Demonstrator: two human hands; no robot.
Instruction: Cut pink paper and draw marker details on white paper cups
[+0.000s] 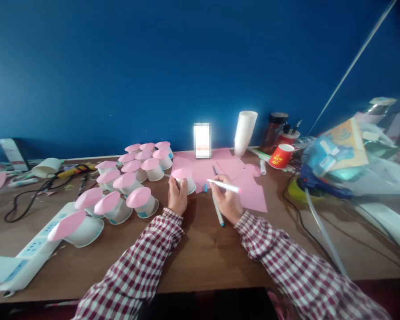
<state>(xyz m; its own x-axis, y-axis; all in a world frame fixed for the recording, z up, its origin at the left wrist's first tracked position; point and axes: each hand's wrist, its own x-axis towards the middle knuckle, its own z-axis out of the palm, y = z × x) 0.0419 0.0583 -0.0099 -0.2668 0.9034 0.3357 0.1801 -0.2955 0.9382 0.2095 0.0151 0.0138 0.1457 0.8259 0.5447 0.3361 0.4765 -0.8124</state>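
My left hand (178,198) is closed around an upside-down white paper cup (190,186) with a pink paper piece (182,174) on top. A white marker (227,185) is pinched in my right hand (227,202), its tip pointing left toward that cup. Under the right hand lies a second marker (219,211) with a teal end. A small blue cap (206,188) sits between the hands. Pink paper sheets (200,162) spread out behind them. To the left stand several upturned cups (146,210) topped with pink paper.
A white power strip (36,242) lies at left, near a yellow-handled tool (74,170) and a black cable. Behind, a stack of white cups (246,133) stands by the blue wall. A red cup (282,156), a dark jar (274,133) and a blue glue gun (323,182) are at right.
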